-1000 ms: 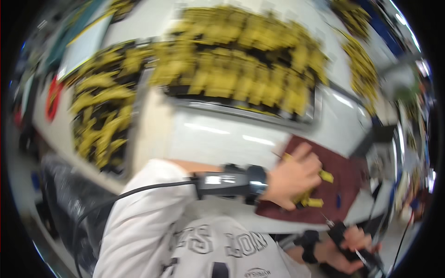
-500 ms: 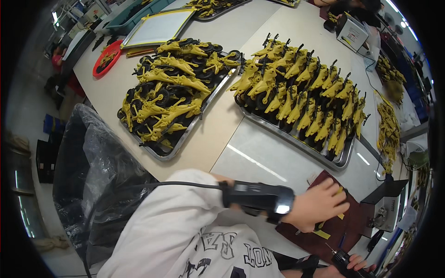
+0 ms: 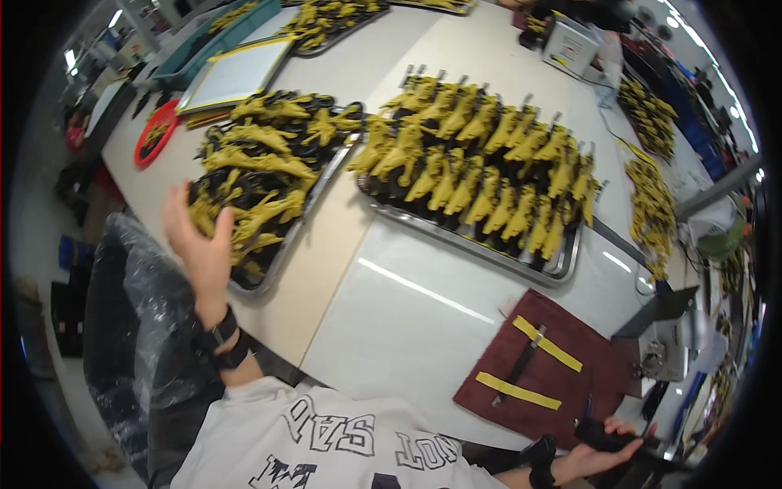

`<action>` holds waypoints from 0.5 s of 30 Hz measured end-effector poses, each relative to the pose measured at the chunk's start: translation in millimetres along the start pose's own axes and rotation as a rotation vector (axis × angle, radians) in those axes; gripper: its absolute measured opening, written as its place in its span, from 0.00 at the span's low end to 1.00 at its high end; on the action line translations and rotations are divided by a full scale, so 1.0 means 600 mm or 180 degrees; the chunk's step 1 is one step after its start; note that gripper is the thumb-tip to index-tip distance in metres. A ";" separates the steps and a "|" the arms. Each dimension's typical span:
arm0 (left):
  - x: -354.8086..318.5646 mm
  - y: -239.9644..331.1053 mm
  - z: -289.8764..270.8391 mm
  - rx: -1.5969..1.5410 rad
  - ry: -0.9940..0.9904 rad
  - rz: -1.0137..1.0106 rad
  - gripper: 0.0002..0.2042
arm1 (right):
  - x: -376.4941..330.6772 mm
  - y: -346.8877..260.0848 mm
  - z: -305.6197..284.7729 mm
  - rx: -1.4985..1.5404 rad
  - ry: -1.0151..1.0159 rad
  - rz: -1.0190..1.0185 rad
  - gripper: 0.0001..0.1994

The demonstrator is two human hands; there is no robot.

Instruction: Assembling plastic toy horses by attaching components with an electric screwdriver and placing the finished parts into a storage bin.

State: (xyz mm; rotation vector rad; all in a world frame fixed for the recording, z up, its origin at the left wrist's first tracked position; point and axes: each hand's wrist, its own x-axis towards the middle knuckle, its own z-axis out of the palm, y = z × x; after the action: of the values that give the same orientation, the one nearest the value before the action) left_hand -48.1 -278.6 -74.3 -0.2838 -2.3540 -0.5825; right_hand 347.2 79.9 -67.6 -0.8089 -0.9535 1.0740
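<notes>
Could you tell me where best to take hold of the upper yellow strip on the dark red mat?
Probably by its lower-right end: the yellow strip lies flat on the mat, crossing over a dark slim tool near its upper end. Pinch from above at the free end.

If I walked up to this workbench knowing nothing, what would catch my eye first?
Probably the two metal trays heaped with yellow and black parts: the tidy right tray holds them in rows, the left tray in a loose pile. The person's left hand is raised open over the near end of that pile. At the near right, a dark red mat carries two yellow strips, and the right hand holds a dark tool.
</notes>
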 end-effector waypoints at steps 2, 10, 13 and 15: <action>0.002 0.115 -0.037 -0.1675 0.0136 0.0321 0.28 | 0.006 -0.007 -0.010 -0.0260 -0.0225 -0.0068 0.23; 0.011 0.216 -0.145 -0.6381 -0.3051 0.3080 0.26 | 0.035 0.029 -0.006 -0.0872 -0.1194 0.0766 0.19; -0.009 0.174 -0.139 -0.6708 -0.3197 0.3086 0.26 | 0.034 0.046 0.022 -0.1252 -0.1644 0.0825 0.29; -0.003 0.198 -0.127 -0.6810 -0.3233 0.3121 0.25 | 0.027 0.051 0.020 -0.1350 -0.1619 0.0985 0.36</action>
State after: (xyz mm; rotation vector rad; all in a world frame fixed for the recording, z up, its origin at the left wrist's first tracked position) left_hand 38.6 -211.5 14.4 -2.7251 -0.6378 -2.3427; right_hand 328.4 105.4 -86.8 -1.0781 -1.5569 1.4057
